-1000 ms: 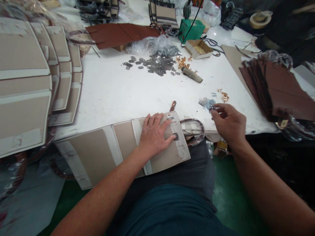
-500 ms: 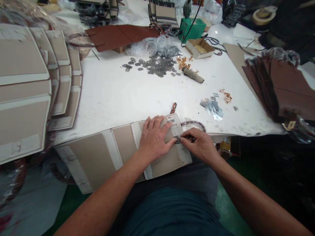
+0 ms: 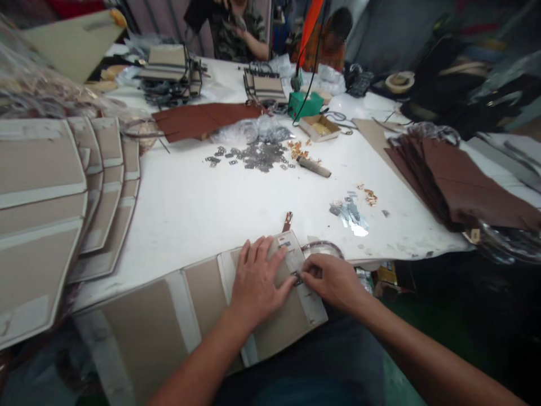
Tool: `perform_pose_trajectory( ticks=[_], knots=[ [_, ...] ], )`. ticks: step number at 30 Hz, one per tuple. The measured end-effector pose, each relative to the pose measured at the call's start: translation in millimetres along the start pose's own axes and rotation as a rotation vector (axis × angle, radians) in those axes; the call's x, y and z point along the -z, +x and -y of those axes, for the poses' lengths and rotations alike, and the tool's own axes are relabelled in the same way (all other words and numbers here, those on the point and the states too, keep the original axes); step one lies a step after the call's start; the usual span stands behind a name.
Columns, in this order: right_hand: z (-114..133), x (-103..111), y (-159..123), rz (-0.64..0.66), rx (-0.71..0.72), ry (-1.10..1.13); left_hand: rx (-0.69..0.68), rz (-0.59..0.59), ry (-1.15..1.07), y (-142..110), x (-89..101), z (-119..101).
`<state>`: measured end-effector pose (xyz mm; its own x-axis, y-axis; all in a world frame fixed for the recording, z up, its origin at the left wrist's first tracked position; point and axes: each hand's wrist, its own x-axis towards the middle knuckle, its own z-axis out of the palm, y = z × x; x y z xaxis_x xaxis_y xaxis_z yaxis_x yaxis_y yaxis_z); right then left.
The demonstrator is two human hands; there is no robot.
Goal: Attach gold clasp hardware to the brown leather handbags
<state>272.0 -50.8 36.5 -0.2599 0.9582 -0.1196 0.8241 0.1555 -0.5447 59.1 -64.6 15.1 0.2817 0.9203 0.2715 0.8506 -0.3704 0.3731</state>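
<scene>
A bag panel [image 3: 207, 307] with beige boards and pale strips lies across the table's front edge and over my lap. My left hand [image 3: 256, 279] rests flat on it with fingers spread, its thumb at a small dark metal plate [image 3: 297, 278] on the pale end strip. From the other side, my right hand [image 3: 327, 279] pinches at the edge of that plate with curled fingers. Another small plate [image 3: 284, 244] sits higher on the strip. A brown tab [image 3: 288, 221] with a metal fitting sticks out past the far edge, and a brown handle [image 3: 325, 245] curves behind my right hand.
Stacked bag panels [image 3: 38, 163] stand at left, folded brown pieces [image 3: 469, 175] at right. Dark metal plates [image 3: 264, 155], gold clasps [image 3: 298, 150], a wrapped stick [image 3: 313, 167] and silver plates [image 3: 350, 213] lie on the white table [image 3: 203, 208]. Two people [image 3: 239, 31] are at the far side.
The view has tilted up, bringing the people at the far side into sight. Both hands stay at the same plate, with the right fingers slightly closer over its edge.
</scene>
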Motion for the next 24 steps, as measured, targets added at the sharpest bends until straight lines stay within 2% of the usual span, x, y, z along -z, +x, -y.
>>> perform_pose_trajectory(
  ticks=[2, 3, 5, 7, 8, 9, 11, 14, 19, 22, 24],
  knots=[
    [-0.3, 13.8, 16.9, 0.048, 0.054, 0.050, -0.009, -0.019, -0.002, 0.4, -0.6, 3.9],
    [-1.4, 23.7, 30.2, 0.026, 0.089, 0.064, -0.012, -0.027, -0.004, 0.6, -1.3, 6.0],
    [-5.5, 48.0, 66.9, -0.136, 0.155, 0.027, -0.017, -0.037, -0.008, 0.6, -2.6, 9.0],
    [-12.9, 72.5, 114.6, -0.357, 0.181, -0.100, -0.017, -0.040, -0.014, -0.3, -3.1, 10.0],
    [-17.8, 82.3, 140.8, -0.421, 0.181, -0.175, -0.015, -0.040, -0.019, -1.1, -2.9, 9.9],
    [-23.2, 89.5, 166.9, -0.440, 0.158, -0.245, -0.010, -0.037, -0.025, -1.8, -2.6, 9.6],
    [-34.8, 95.7, 214.7, -0.400, 0.078, -0.343, 0.003, -0.028, -0.038, -3.0, -1.9, 8.8],
    [-50.4, 90.9, 264.2, -0.318, -0.018, -0.465, 0.014, -0.004, -0.052, -4.1, -1.6, 8.5],
    [-67.1, 84.9, 296.4, -0.344, -0.011, -0.553, -0.004, 0.010, -0.053, -5.5, -2.5, 9.3],
    [-67.7, 89.7, 294.8, -0.320, 0.009, -0.532, -0.004, 0.026, -0.048, -5.6, -2.1, 8.9],
    [-62.3, 93.0, 280.2, -0.392, 0.047, -0.425, -0.006, 0.050, -0.045, -4.9, -1.4, 8.3]
  ],
)
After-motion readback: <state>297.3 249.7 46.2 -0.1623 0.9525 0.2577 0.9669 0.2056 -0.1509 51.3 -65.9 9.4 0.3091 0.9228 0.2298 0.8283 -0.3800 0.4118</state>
